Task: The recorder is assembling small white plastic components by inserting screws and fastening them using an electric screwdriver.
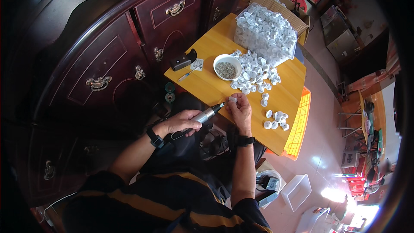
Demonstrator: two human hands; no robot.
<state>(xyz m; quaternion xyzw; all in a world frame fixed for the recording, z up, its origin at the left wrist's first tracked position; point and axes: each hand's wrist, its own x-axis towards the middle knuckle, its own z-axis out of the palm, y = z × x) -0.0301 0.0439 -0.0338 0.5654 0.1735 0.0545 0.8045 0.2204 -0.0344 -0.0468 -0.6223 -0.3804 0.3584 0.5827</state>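
My left hand (179, 122) is wrapped round a silver and black electric screwdriver (207, 115), its tip pointing up and to the right. Pinched in the fingers of my right hand (240, 111) is a small white plastic part (233, 99), close to the screwdriver's tip; whether they touch, I cannot tell. Beyond my right hand lies a loose pile of similar white parts (256, 71). A white bowl (216, 73) with many tiny metal pieces, seemingly screws, stands left of that pile. Several more white parts (276, 121) sit apart on the table to the right.
The wooden table (202, 88) bears a clear bin (269, 34) heaped with white parts, a black case (180, 62) and a pen (185, 76). A yellow crate (300, 125) stands beyond its right edge. Dark drawers (99, 69) line the left. A white tub (296, 192) is on the floor.
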